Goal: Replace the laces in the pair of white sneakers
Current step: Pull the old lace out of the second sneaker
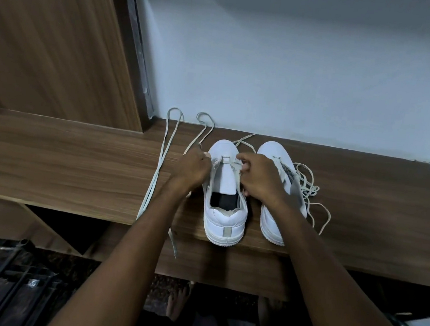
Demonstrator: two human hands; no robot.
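Gaping white sneaker (225,217), barely laced.

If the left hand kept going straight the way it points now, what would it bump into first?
Probably the loose lace lying just beyond the left hand, then the pale wall behind the wooden shelf; depth is hard to judge.

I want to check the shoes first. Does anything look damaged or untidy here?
Yes. The left sneaker's heel collar looks torn and frayed. A loose lace lies tangled beside the right sneaker.
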